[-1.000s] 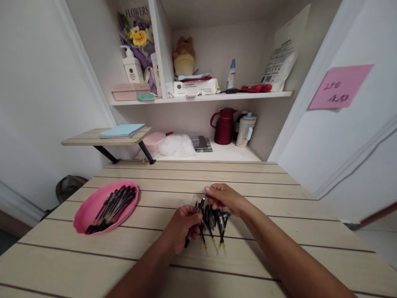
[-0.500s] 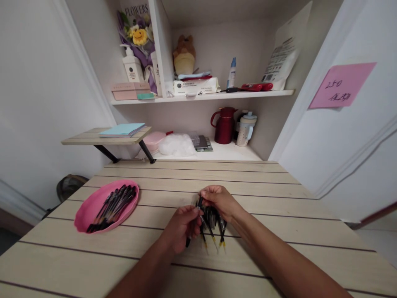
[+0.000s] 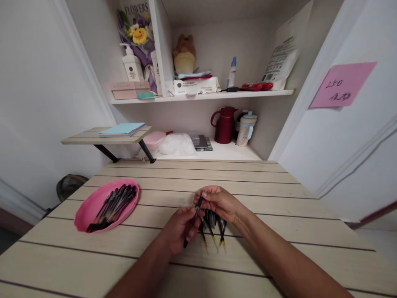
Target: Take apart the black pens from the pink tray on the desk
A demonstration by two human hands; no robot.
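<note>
A black pen [image 3: 197,210] is held at a slant between my two hands, above the wooden table. My left hand [image 3: 181,227] is closed round its lower part, thumb on top. At the upper end my right hand [image 3: 217,200] pinches the pen between thumb and fingers. Right behind and below it on the table lie several pen refills [image 3: 212,231] with dark tubes, yellow bands and clear tips, together with other dark pen parts partly hidden by my hands. Over to the left, a pink dish [image 3: 85,209] holds a bundle of black pens [image 3: 114,207].
A small raised shelf [image 3: 83,138] with light-blue papers [image 3: 122,129] stands at the table's back left. Behind the table are a crumpled white plastic bag [image 3: 177,145], a dark red jug [image 3: 224,126] and a cup with a light-blue handle [image 3: 246,129].
The pen between my hands has turned so that more of its length shows. My hands have barely shifted, and the dish and refills stay where they were.
</note>
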